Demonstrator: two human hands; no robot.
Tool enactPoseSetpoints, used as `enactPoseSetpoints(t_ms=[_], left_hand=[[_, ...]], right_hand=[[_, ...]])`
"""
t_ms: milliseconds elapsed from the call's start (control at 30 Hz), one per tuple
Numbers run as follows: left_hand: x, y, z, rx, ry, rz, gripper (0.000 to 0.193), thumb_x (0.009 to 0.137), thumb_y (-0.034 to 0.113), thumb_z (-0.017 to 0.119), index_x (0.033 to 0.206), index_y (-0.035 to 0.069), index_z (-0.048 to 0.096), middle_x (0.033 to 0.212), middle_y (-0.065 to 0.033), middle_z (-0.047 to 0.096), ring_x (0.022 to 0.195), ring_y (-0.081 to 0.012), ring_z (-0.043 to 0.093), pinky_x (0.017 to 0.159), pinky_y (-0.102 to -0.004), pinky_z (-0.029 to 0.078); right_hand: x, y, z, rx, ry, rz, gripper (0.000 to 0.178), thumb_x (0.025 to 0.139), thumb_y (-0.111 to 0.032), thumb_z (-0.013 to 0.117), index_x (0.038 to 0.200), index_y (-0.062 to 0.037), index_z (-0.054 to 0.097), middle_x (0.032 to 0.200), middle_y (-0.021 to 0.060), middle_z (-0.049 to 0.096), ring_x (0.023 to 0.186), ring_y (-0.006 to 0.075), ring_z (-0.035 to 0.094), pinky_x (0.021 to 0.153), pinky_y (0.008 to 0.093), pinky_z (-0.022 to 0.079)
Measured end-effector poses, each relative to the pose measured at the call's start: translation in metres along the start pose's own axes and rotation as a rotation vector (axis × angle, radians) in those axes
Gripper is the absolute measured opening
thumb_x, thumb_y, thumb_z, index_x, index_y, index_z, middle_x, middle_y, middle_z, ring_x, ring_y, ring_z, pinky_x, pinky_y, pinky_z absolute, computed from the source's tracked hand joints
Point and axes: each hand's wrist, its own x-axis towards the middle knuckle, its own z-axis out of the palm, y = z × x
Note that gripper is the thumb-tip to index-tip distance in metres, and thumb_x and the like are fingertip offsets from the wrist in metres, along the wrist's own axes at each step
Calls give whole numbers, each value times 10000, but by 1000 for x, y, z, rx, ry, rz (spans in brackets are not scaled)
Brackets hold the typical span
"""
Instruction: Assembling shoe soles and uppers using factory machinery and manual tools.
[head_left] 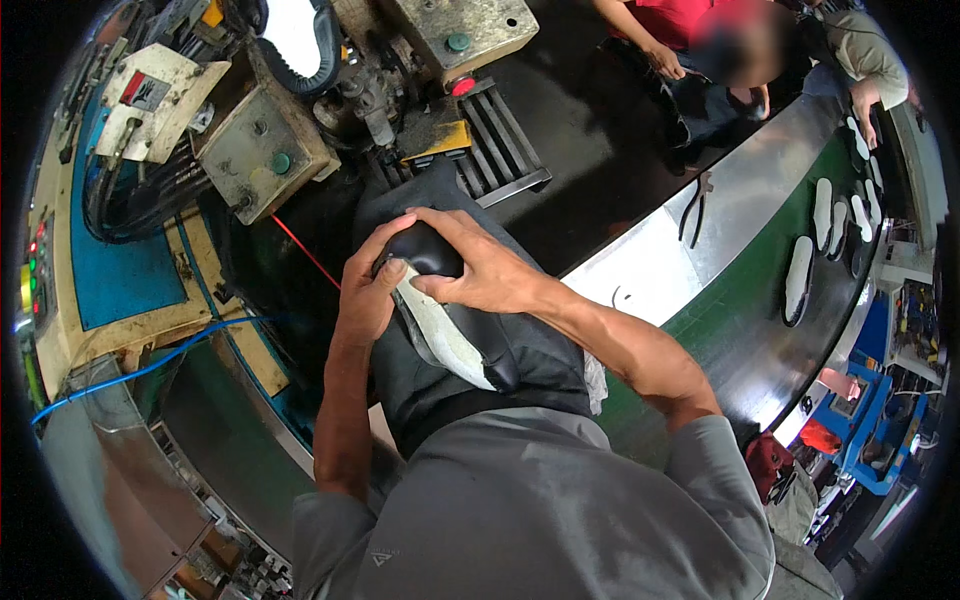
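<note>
A black shoe upper (pixel 424 246) with a pale, whitish sole side (pixel 443 330) lies across my lap, its rounded toe pointing away from me and its heel toward my waist. My left hand (pixel 369 284) wraps the left side of the toe, thumb pressed on the edge of the pale sole. Around the right side closes my right hand (pixel 488 266), its thumb also against the sole near the toe. The fingertips of both hands meet over the far end of the toe. Whether a last is inside cannot be seen.
Ahead and left stands a machine with grimy metal boxes (pixel 268 150) and green buttons, another shoe (pixel 298 40) on it. To my right runs a green conveyor belt (pixel 740 290) with several white-soled shoes (pixel 798 280). Pincers (pixel 694 208) lie on its metal edge. Two people work beyond.
</note>
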Motion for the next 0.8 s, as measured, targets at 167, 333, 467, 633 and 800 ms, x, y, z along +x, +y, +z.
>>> enactPoseSetpoints(t_ms=[167,333,467,633,800], left_hand=[[15,-7,26,214,173,-232,527,1090,163,647,1580,-8,557,1568,-138,584,1399,-234,573,1216,-379,409],[2,-34,23,-340,231,-262,542,1127,134,580,1637,-14,475,1603,-149,550,1444,-242,548,1245,-386,397],[-10,-51,36,-405,281,-216,539,1135,178,605,1628,-2,485,1569,-140,574,1427,-255,563,1255,-399,404],[-6,-42,48,-80,334,-166,479,1103,215,690,1519,6,575,1406,-107,637,1288,-192,607,1145,-365,483],[-3,-59,40,-12,363,-181,413,1100,214,692,1448,8,605,1299,-95,651,1197,-148,602,1053,-339,507]], right_hand=[[3,45,2,94,94,43,836,997,-324,772,1671,-15,384,1547,288,534,1447,401,524,1214,443,429],[2,62,-12,523,37,164,767,1033,-222,763,1699,-103,403,1480,147,589,1332,234,572,1158,372,478],[-8,59,-11,750,13,233,757,1037,-223,763,1701,-135,412,1441,123,592,1287,211,578,1134,368,497],[-8,55,-8,547,53,168,760,1044,-258,756,1703,-122,405,1457,138,588,1298,223,577,1141,370,487],[-7,64,-2,444,65,193,750,1057,-276,740,1703,-108,397,1502,165,573,1333,239,564,1171,379,458]])
